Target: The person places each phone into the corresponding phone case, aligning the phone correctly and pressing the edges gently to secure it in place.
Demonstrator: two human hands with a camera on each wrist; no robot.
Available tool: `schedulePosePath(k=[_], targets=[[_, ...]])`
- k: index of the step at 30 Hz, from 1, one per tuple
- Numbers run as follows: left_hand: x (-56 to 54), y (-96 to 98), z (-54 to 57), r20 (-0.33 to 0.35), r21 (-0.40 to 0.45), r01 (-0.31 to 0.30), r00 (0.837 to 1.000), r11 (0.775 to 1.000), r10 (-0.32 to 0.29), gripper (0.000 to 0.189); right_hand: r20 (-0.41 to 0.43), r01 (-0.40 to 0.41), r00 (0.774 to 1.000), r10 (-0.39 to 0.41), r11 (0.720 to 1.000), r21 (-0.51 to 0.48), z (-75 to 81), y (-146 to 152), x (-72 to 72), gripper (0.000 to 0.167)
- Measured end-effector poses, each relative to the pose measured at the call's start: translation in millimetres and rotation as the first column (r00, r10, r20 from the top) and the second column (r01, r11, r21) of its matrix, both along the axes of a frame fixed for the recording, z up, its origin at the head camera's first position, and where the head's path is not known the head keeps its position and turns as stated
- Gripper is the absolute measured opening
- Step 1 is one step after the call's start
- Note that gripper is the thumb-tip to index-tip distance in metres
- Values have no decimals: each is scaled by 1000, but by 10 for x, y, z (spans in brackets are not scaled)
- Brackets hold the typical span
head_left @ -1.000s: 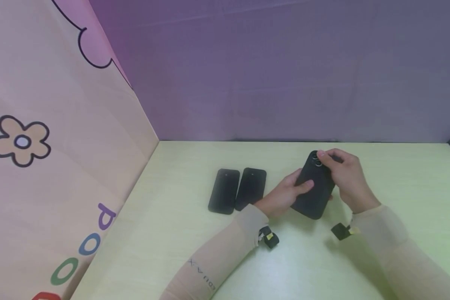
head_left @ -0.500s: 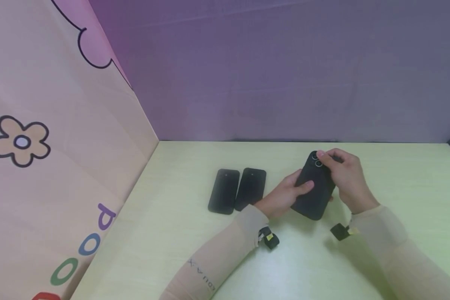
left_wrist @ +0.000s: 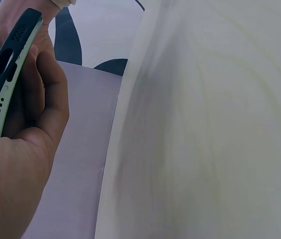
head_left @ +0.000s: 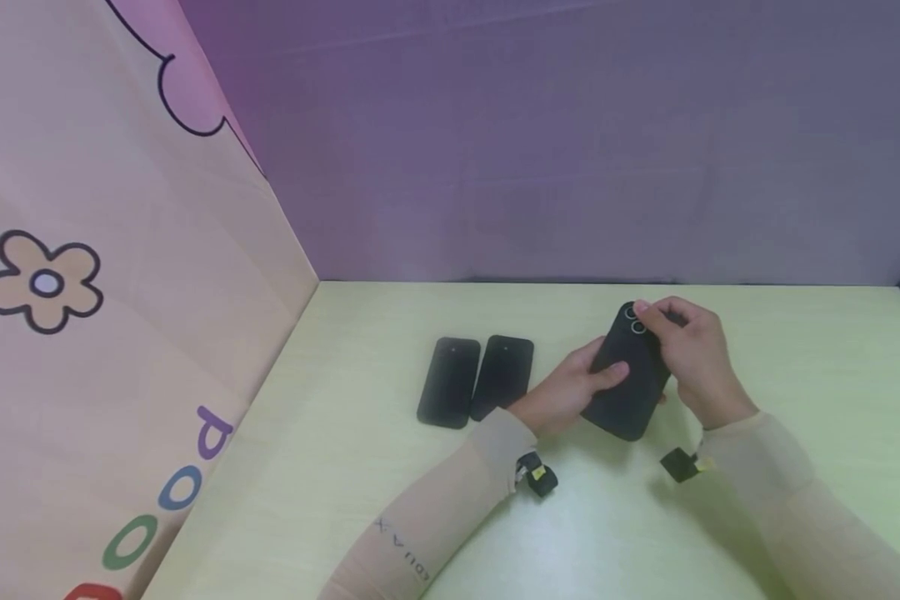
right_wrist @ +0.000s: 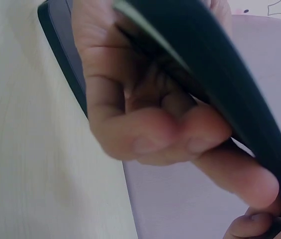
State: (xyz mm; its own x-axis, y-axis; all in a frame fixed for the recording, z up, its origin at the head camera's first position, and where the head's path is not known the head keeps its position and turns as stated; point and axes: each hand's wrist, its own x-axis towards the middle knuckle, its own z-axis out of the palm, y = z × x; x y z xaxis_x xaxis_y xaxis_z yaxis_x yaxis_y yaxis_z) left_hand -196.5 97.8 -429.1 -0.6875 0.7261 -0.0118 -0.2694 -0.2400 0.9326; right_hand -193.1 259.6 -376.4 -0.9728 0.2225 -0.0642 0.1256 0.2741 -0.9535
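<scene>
A phone in a dark case [head_left: 625, 402] is held tilted above the table, its camera lenses towards me. My left hand [head_left: 564, 390] grips its lower left side, thumb across the back and fingers behind. With my right hand [head_left: 693, 354] I pinch the upper right corner beside the lenses. In the left wrist view, the dark case's end [left_wrist: 2, 62] shows a port cutout, next to a pale edge with small holes. In the right wrist view, the dark case edge [right_wrist: 215, 64] crosses above my curled fingers [right_wrist: 150, 132].
Two dark phones [head_left: 450, 383] lie side by side on the pale table [head_left: 345, 500], left of my hands; my left wrist partly covers the right-hand phone [head_left: 504, 375]. A purple panel [head_left: 532, 142] stands behind, and a printed wall [head_left: 142, 275] rises at the left.
Both hands keep nearly the same hold on the phone. Its lower end has shifted very slightly down. The two phones on the table have not moved.
</scene>
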Motion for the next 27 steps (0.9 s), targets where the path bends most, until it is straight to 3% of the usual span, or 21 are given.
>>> schedulePosePath(k=[20, 27], targets=[[3, -13, -22, 34, -11, 16, 999, 1000, -16, 40, -37, -10, 999, 4, 985, -173, 1, 12, -12, 23], [1, -10, -24, 40, -2, 14, 999, 1000, -14, 39, -47, -19, 999, 10, 981, -191, -11, 16, -29, 20]])
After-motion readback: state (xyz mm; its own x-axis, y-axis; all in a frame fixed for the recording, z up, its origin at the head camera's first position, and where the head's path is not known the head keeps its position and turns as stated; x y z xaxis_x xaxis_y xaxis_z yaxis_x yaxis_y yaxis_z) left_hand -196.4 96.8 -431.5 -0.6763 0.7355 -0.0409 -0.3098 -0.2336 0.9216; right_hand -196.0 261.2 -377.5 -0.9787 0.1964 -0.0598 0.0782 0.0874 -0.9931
